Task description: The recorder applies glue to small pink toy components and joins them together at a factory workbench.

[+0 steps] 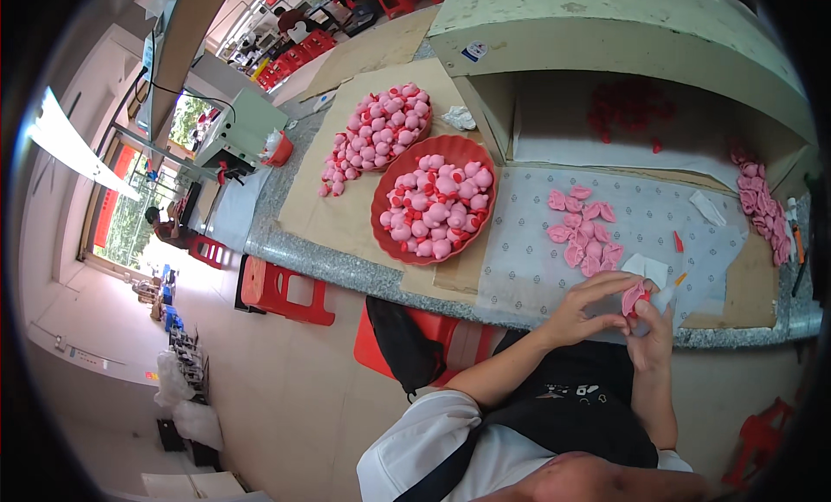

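Pink soft toy piece [633,298] is pinched between left hand [582,310] and right hand [651,333] at the table's [346,268] near edge, both hands gripping it, beside a small pile of pink pieces [584,229].

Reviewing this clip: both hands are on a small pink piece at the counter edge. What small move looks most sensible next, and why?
Probably keep pressing the pink piece together between the left hand and right hand: both pinch it in the air, and loose pink pieces lie just beyond on the patterned sheet.

bowl [382,209] red | toy pieces [584,229] pink | mat [658,221] white, dotted
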`<state>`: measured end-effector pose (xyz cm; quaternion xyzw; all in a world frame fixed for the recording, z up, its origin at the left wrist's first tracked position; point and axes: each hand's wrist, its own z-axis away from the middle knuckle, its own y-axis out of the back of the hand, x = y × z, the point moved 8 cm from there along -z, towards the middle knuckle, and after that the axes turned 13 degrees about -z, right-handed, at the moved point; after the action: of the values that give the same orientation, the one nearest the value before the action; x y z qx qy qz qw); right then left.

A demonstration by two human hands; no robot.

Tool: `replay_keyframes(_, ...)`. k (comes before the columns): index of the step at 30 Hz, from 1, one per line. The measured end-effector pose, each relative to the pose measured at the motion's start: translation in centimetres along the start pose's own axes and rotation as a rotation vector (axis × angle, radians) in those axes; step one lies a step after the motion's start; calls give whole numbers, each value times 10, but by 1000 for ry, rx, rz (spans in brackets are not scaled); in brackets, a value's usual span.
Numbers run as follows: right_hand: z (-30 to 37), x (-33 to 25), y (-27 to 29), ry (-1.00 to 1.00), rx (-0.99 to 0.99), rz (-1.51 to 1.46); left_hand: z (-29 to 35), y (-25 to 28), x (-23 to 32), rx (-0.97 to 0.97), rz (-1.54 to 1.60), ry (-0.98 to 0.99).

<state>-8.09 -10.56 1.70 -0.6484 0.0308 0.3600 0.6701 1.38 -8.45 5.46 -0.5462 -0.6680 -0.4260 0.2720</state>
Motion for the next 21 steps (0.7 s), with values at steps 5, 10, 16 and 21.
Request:
replay_keyframes(5,10,11,-9,-76,-13,-127,8,2,2,47,46,-156)
replay_keyframes(10,16,21,-11,-129,42,-165,13,1,-5,98,327,-100)
replay_keyframes(16,10,-12,-17,106,-79,372,18,6,-35,271,870,288)
replay_keyframes(21,16,-53,-14,298,-136,623,24,-9,-47,210,1143,476)
